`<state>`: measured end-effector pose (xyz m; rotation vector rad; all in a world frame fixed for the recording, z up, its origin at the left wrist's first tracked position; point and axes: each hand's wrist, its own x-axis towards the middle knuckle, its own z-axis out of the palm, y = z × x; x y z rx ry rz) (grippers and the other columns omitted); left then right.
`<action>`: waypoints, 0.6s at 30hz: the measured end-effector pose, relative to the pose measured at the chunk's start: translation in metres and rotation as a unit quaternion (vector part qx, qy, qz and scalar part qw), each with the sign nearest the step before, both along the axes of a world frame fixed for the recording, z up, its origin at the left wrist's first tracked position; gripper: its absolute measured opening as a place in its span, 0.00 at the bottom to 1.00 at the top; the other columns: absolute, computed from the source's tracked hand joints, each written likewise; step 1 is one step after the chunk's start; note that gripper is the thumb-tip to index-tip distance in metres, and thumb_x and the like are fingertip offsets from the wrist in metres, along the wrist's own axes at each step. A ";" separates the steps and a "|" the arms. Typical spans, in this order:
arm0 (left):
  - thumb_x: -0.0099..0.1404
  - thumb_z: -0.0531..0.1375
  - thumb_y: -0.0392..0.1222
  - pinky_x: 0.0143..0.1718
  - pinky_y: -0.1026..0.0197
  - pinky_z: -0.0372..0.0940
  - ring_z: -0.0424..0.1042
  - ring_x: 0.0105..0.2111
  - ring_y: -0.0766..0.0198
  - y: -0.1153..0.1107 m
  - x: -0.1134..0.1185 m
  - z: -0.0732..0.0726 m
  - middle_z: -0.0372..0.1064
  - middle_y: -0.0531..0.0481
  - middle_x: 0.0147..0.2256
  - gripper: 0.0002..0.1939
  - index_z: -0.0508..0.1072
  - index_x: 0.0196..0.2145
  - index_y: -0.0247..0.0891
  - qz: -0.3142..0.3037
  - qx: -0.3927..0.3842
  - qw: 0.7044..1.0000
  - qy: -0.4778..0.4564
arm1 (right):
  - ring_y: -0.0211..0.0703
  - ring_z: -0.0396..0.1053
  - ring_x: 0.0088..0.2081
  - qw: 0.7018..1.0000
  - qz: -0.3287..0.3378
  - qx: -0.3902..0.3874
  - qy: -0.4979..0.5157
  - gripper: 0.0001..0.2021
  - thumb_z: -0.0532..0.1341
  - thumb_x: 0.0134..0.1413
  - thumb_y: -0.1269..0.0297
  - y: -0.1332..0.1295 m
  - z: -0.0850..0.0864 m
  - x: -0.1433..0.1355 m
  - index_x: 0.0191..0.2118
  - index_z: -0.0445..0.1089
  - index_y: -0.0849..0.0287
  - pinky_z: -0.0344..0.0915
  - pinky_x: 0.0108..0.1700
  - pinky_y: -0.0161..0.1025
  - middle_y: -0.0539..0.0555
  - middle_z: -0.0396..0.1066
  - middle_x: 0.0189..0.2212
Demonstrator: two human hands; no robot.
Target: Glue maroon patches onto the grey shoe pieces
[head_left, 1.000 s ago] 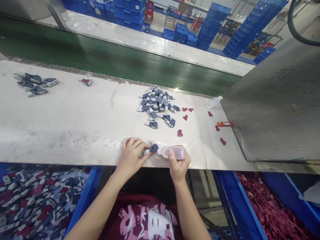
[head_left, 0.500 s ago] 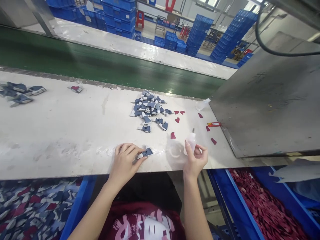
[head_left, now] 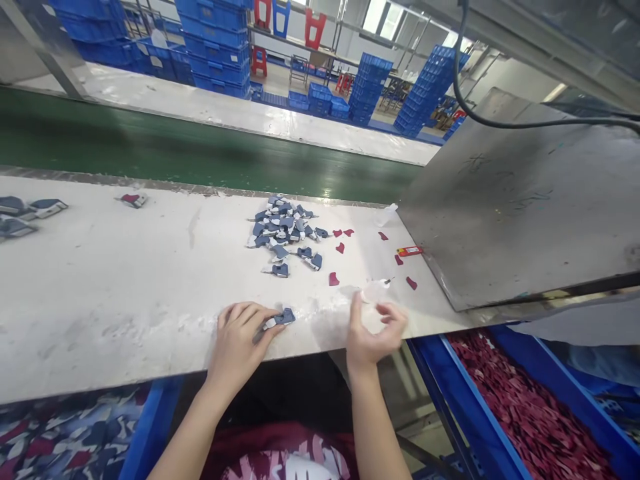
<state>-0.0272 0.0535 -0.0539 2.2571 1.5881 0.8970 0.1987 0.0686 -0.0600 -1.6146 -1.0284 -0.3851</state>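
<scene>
Between thumb and fingertips, my left hand pinches a small blue-and-white plastic part near the table's front edge. My right hand is slightly blurred, its thumb and fingers apart with nothing between them. Just beyond those fingertips a translucent squeeze bottle with a thin dark tip lies tilted on the table, the tip towards the right. A loose red piece lies left of the bottle. Farther back is a pile of similar blue-and-white parts.
Several red pieces and a red-yellow cutter-like tool lie beside a metal panel. A green conveyor belt runs behind the white table. Below are a bin of red pieces and a bin of mixed parts.
My right hand has let go of the squeeze bottle, which went from upright in the grip to lying on the table. The left hand still pinches its part. The whole view has shifted.
</scene>
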 end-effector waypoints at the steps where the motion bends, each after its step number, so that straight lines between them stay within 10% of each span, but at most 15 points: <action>1: 0.67 0.61 0.46 0.50 0.50 0.54 0.70 0.44 0.55 0.000 0.000 0.000 0.76 0.51 0.39 0.07 0.74 0.41 0.44 0.001 -0.001 1.000 -0.010 | 0.46 0.69 0.34 0.997 0.059 -0.041 -0.007 0.13 0.65 0.54 0.55 0.002 0.001 -0.007 0.39 0.66 0.56 0.68 0.38 0.44 0.55 0.68 0.34; 7: 0.67 0.60 0.47 0.55 0.47 0.56 0.74 0.42 0.56 -0.002 -0.003 0.004 0.78 0.49 0.40 0.08 0.75 0.39 0.42 0.009 -0.031 0.991 -0.127 | 0.48 0.69 0.34 0.944 0.136 -0.296 0.051 0.21 0.58 0.60 0.51 0.032 0.013 -0.023 0.48 0.69 0.65 0.66 0.39 0.46 0.66 0.63 0.46; 18: 0.58 0.68 0.49 0.40 0.62 0.74 0.80 0.34 0.58 -0.016 0.006 0.005 0.80 0.51 0.31 0.17 0.81 0.43 0.40 0.150 -0.140 0.895 -0.397 | 0.44 0.73 0.34 0.886 0.316 -0.271 0.205 0.13 0.60 0.59 0.55 0.014 0.020 -0.031 0.36 0.74 0.59 0.70 0.36 0.39 0.54 0.76 0.32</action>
